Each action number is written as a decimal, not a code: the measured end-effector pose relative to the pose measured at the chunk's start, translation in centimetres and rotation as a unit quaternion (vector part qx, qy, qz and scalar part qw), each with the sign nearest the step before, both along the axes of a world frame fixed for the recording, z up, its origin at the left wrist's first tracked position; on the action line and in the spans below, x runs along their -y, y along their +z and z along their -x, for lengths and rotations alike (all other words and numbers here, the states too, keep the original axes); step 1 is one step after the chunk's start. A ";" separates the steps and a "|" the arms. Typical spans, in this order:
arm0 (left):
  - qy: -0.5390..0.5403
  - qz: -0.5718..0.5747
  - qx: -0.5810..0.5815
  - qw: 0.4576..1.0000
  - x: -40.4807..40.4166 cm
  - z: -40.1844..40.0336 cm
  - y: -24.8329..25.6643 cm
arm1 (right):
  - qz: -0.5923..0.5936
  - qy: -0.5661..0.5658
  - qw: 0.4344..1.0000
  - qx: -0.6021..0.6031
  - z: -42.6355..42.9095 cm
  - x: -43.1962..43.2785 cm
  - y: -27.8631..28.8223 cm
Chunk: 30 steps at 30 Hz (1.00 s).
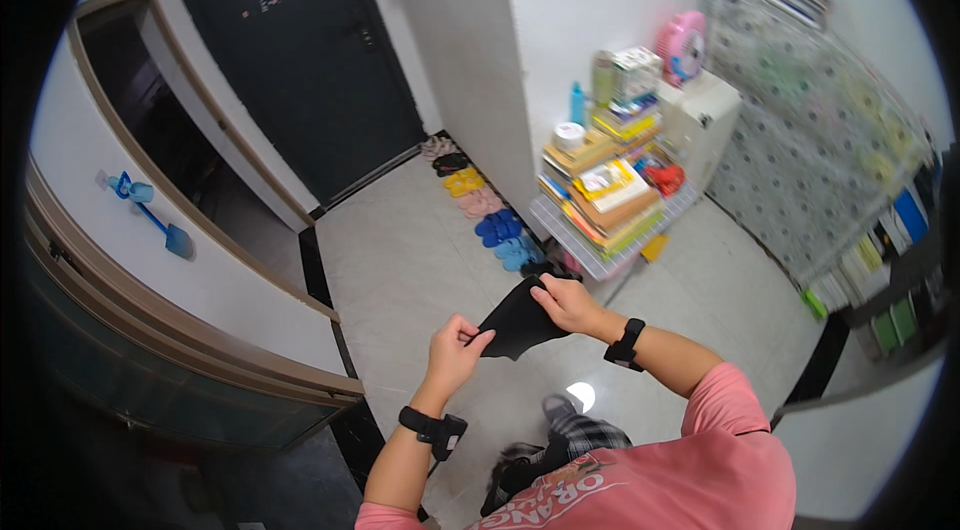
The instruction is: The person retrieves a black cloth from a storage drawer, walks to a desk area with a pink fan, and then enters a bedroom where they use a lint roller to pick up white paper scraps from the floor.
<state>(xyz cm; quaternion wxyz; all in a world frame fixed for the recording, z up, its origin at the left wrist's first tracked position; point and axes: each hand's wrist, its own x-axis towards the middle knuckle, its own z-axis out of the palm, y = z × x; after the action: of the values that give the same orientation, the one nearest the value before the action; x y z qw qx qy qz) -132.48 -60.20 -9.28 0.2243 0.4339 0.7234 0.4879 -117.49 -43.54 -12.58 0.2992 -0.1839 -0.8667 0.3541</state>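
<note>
A small piece of black cloth [521, 320] is stretched between my two hands above the tiled floor. Its left corner is pinched between the thumb and fingers of my left hand [457, 353]. My right hand [568, 302] grips the upper right edge, thumb on top. The cloth's lower edge hangs free between them. What kind of item the cloth is, I cannot tell. Each wrist wears a black strap with a small device. Below, a plaid garment [592, 434] and a grey slipper [557, 407] show near my feet.
Several pairs of slippers [499, 228] line the wall ahead. Right of them, stacked books [615, 203] stand on a low table [577, 252] beside a white cabinet [694, 128] with a pink fan [682, 46]. A dark door [300, 57] is ahead left; a doorway opens farther left.
</note>
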 end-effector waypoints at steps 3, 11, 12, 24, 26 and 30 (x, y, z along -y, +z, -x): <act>0.058 -0.011 0.010 0.998 -2.3 8.7 0.9 | 0.014 0.086 0.995 -0.048 9.7 -3.5 1.3; 0.058 -0.117 -0.076 0.989 -12.6 32.4 0.8 | 0.034 0.176 0.984 -0.017 31.6 -13.5 4.2; 0.038 -0.111 -0.082 0.990 -14.3 35.1 1.0 | -0.025 0.184 0.982 0.034 33.7 -15.1 4.2; -0.087 -0.146 -0.168 0.971 -39.2 59.2 3.0 | 0.004 0.075 0.996 0.042 52.9 -34.2 6.0; -0.085 -0.142 -0.183 0.969 -43.0 62.5 2.6 | 0.013 0.056 0.998 0.026 56.8 -37.6 5.9; -0.087 -0.145 -0.210 0.963 -50.3 69.8 2.5 | -0.011 0.057 0.997 -0.051 65.1 -46.2 4.6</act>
<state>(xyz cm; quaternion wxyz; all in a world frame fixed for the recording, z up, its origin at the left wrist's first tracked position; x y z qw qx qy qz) -202.32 -9.88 -6.79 0.0434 0.6155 0.6352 0.4646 -182.58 2.64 -8.02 0.3247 -0.1129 -0.8632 0.3696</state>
